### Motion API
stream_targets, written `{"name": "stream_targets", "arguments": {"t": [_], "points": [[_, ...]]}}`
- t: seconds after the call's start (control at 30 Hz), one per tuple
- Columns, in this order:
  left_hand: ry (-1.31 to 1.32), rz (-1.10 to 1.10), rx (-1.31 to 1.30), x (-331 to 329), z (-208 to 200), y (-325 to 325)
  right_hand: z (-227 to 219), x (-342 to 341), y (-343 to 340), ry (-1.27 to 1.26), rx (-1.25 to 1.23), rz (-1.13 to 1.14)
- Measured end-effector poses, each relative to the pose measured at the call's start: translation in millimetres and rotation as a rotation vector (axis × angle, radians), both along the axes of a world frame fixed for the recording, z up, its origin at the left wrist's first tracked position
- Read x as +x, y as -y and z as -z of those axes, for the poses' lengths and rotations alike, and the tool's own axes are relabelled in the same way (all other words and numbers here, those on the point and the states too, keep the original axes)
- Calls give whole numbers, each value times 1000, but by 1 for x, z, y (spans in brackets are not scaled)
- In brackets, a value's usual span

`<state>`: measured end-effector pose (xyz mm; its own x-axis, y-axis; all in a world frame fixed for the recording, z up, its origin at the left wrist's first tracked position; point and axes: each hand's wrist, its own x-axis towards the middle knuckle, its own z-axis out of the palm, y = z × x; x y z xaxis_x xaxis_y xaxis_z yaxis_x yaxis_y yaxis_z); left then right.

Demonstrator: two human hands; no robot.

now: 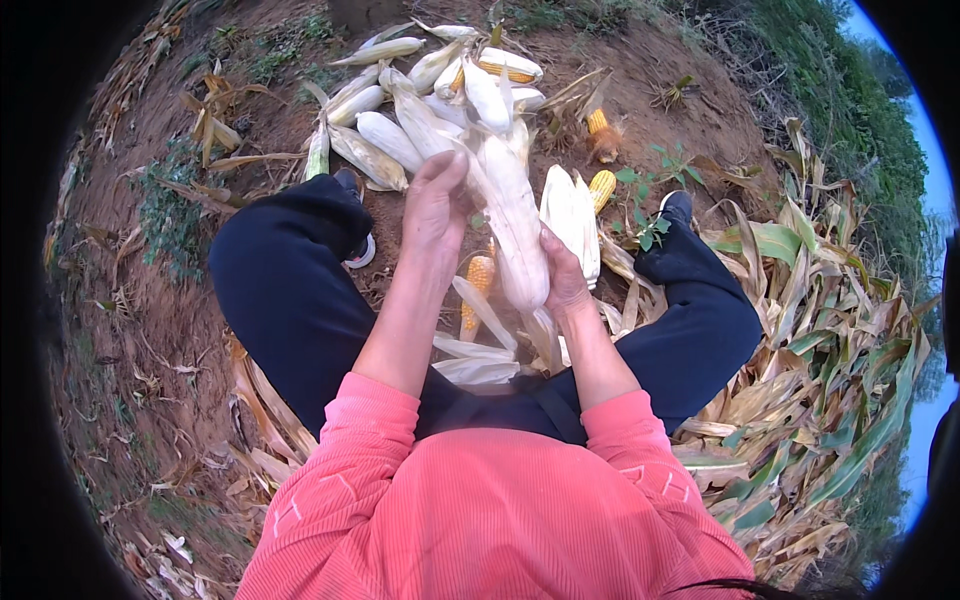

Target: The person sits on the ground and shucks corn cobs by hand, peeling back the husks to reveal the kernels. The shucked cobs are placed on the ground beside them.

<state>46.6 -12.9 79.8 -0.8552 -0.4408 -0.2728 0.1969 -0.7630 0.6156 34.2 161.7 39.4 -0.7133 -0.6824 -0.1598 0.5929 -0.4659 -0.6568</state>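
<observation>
I sit on bare soil with my legs apart, in dark trousers and a pink top. Both hands hold one corn ear in its pale husk [512, 215], upright between my knees. My left hand [433, 205] grips its upper end, the fingers wrapped at the tip. My right hand [563, 277] clasps the lower end near the stalk. Loose husk leaves [478, 355] and a bare yellow cob [478, 280] lie on the ground under my hands.
A pile of unhusked ears [420, 95] lies ahead of my feet. Husked yellow cobs [600, 185] rest further right. Another pale ear [572, 215] lies beside my right hand. Dry stalks and leaves [820, 370] heap up at my right; green weeds [170, 215] grow at left.
</observation>
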Motion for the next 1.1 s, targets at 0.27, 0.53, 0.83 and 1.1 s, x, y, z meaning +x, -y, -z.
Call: {"name": "stream_targets", "arguments": {"t": [0.27, 0.53, 0.83, 1.1], "points": [[22, 23, -158, 0, 3, 6, 0, -1, -4, -58, 93, 24], [-18, 273, -301, 2, -3, -7, 3, -4, -3, 28, 83, 108], [60, 623, -312, 13, -11, 2, 5, -42, -28, 177, -47, 550], [240, 886, -1165, 13, 39, -1, 1, -60, -55, 162, -160, 849]]}}
